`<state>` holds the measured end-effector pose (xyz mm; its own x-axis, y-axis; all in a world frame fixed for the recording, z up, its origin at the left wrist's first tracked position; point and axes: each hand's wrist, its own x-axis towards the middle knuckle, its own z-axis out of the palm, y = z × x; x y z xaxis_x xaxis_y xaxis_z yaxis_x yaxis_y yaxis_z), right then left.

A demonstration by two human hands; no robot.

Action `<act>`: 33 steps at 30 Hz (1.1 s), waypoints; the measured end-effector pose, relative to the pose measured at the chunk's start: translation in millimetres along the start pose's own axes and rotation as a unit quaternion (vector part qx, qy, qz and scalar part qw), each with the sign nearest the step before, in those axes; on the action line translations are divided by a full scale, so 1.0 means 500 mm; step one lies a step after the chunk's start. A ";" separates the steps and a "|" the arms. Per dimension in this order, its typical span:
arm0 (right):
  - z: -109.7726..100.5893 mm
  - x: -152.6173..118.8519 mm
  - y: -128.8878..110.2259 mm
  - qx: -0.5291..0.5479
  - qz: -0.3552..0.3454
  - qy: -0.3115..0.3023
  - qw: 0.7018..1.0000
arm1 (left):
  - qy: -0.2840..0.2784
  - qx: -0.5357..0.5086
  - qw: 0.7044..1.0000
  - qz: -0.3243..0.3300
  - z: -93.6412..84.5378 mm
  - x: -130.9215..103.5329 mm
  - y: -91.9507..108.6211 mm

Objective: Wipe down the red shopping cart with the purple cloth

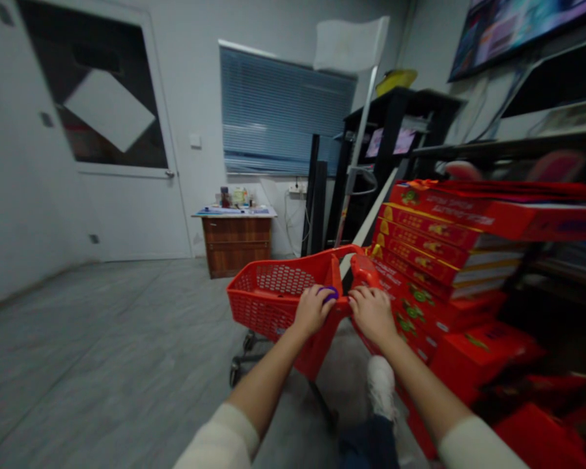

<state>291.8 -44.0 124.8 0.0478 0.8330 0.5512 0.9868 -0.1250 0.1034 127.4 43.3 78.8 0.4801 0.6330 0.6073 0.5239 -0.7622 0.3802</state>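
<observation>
Both hands on a red shopping cart, boxes crowding its right

The cart stands on the grey floor right in front of the person. The left hand curls over the handle end, with a purple ring-like piece at its fingers; the right hand grips just beside it, below a red upright part.

Close on the right, red boxes are stacked high, and a white shoe is planted between them and the cart. A pole with a white sign rises at the far rim; I can't tell whether it is fixed there.

The basket's nose points left and a little ahead, its long axis running back to the handle. Beyond the nose is a small brown table. Floor stretches leftward to a white door.
</observation>
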 end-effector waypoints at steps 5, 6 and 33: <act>-0.005 -0.014 -0.016 0.054 -0.007 0.002 0.998 | -0.039 0.054 0.994 -0.088 -0.043 -0.002 -0.055; -0.004 -0.016 -0.022 0.065 -0.005 0.004 0.998 | -0.051 0.073 0.990 -0.111 -0.054 0.001 -0.068; 0.072 -0.023 0.008 0.184 -0.018 0.068 0.980 | -0.089 0.015 0.995 0.052 -0.115 0.025 0.043</act>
<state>300.6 -34.5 89.2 0.0164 0.7512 0.6599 0.9777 0.1260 -0.1678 104.1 26.7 134.9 0.6479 0.5670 0.5086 0.4849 -0.8220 0.2986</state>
